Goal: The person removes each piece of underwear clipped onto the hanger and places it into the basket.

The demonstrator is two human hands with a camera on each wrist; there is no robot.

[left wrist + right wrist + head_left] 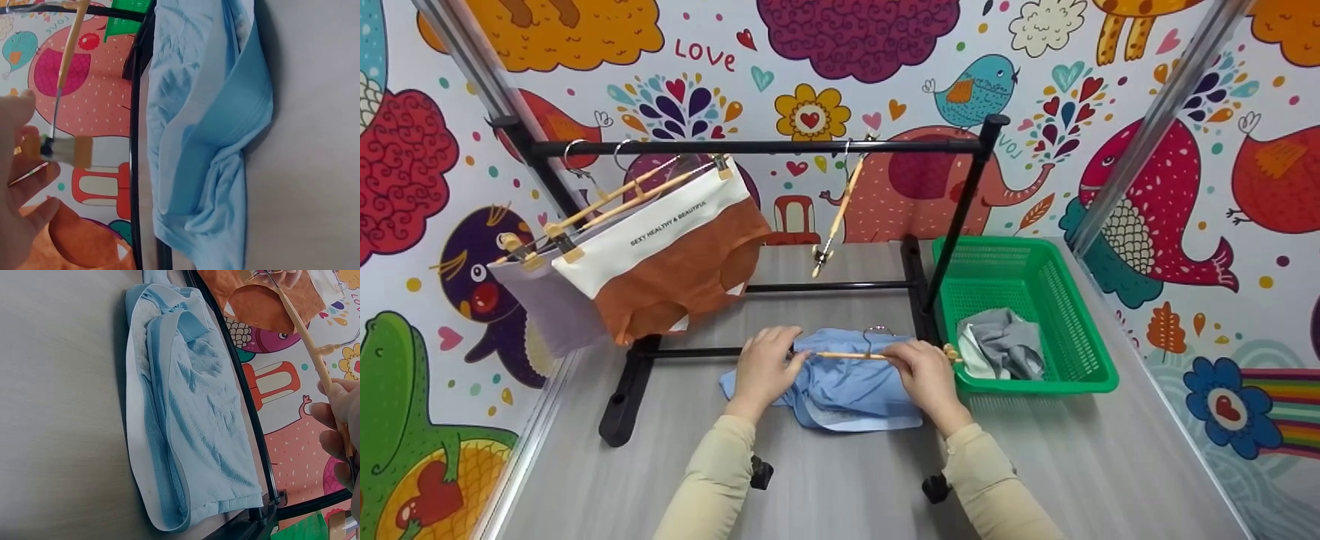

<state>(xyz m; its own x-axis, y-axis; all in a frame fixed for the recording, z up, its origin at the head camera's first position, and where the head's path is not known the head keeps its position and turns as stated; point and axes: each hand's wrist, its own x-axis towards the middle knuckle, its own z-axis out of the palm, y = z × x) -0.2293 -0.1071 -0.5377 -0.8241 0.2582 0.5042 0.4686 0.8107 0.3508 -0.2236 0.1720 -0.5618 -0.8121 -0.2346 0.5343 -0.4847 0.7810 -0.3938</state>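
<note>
Clip hanger (844,355), wooden, held level above the blue garment (859,412). Your left hand (769,365) grips its left end by the clip; your right hand (926,375) pinches the bar toward its right end, fingers curled round it. Garment lies rumpled on the grey surface (840,487) beneath, in front of the black rack (765,147). White-and-rust briefs (690,262) hang at rack's left. Green basket (1084,337), right, holds grey cloth (1012,345). Bare hanger (846,202) on the rail.
</note>
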